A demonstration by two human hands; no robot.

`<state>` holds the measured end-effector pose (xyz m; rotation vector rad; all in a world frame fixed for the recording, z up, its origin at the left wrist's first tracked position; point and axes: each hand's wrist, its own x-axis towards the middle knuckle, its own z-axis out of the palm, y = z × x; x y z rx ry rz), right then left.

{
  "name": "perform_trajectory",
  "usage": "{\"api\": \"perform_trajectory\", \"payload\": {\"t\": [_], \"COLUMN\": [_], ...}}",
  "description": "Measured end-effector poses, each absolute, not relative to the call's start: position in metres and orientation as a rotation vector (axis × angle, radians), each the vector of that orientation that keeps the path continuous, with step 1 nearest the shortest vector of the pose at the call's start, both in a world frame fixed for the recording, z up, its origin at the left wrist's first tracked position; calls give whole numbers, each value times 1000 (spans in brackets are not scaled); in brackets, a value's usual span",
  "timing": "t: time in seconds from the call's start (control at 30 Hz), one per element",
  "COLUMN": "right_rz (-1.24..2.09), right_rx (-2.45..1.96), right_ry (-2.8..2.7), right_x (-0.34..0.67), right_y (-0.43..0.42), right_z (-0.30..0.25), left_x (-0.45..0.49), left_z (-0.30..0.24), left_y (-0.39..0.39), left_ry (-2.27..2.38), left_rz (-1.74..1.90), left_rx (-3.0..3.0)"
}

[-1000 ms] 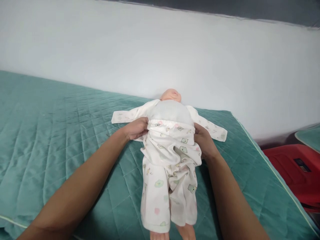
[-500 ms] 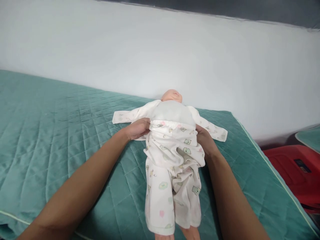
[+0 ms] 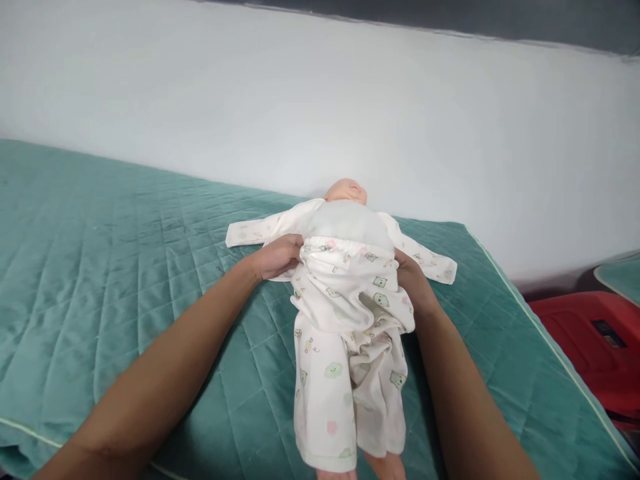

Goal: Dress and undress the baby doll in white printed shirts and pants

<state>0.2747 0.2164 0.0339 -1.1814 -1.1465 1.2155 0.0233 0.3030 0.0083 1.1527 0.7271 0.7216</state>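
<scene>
One left hand point(image 3: 281, 258) and one right hand point(image 3: 414, 283) clamp white printed fabric trousers point(image 3: 335, 317), lower centre, partly enclosing the legs point(image 3: 390, 468) of a peach-coloured doll point(image 3: 345, 191).

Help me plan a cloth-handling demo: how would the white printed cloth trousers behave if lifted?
The white printed cloth trousers would probably flop, given their bunched folds. Their gathered white waistband looks apt to stretch. They may feel heavier than cloth alone, since smooth bare doll legs emerge below.
</scene>
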Motion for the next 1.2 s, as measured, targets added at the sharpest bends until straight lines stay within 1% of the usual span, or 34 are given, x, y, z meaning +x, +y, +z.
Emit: {"api": "perform_trajectory", "payload": {"t": [0.3,0.5,0.6,0.77,1.03,1.13,1.2], "right_rz": [1144,1110,1090,1058,1188,1164,1127], "right_rx": [-1256,-1275,-1281,-1294,-1220,-1240,-1263], "right_ry": [-1135,-1165,-1194,-1209,-1105,-1110,-1160], "right_x": [275,275,275,277,277,279,282], "right_y": [218,218,218,220,221,222,224], "right_z": [36,35,34,33,25,22,19], "left_x": [16,14,14,17,31,32,30], "left_z": [17,18,20,19,19,22,23], "left_y": [300,301,301,299,294,292,291], "left_ry": [734,626,643,653,764,817,876], "left_rz": [650,583,583,605,667,679,680], "left_rx": [1391,1541,1605,1546,1334,1361,1479]}}
